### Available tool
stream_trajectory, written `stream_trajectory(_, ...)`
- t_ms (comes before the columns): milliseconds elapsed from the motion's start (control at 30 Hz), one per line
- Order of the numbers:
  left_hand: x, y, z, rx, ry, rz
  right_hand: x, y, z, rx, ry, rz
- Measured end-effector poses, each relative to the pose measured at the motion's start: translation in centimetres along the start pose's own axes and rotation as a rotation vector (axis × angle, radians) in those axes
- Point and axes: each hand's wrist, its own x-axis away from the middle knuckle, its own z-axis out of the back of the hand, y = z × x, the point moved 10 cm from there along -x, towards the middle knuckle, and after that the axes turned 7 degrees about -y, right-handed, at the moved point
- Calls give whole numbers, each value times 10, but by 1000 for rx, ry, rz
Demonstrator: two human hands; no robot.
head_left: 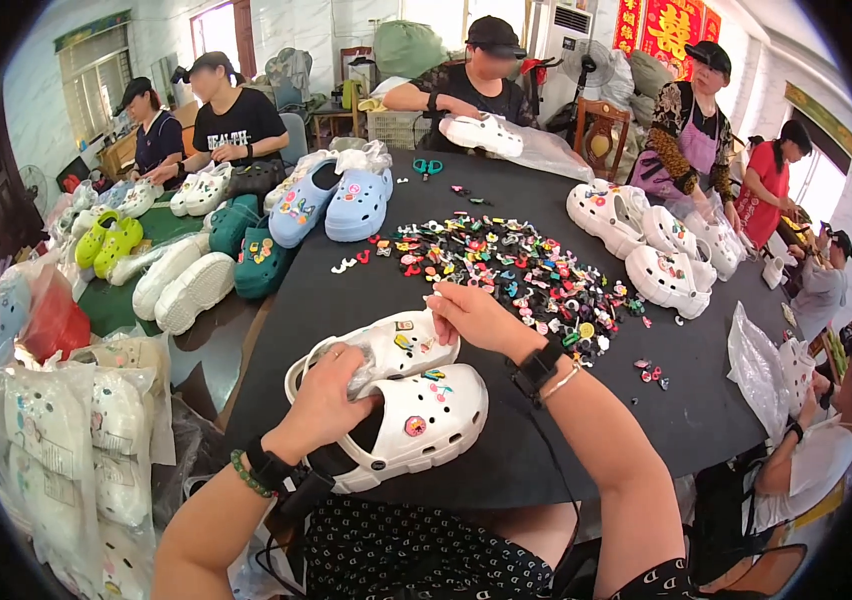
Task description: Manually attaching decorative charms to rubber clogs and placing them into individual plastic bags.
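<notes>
Black wrist straps, green bead bracelet (249, 474)

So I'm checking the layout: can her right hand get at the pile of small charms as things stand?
Probably yes: the right hand rests at the near edge of the charm pile, with only bare black table between.

charm heap (506, 270) ahead, bare table (586, 440) rightward

white clogs (416, 415) with bright charms; multicoloured charm pile (506, 265) on black table (546, 440); pale blue clogs (356, 205).
</notes>
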Motion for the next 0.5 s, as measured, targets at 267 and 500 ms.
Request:
stream_trajectory(267,2,5,-1,-11,10,-13,47,-13,32,476,234,52)
stream_trajectory(500,5,5,-3,-14,47,-52,47,-53,-20,642,90,195)
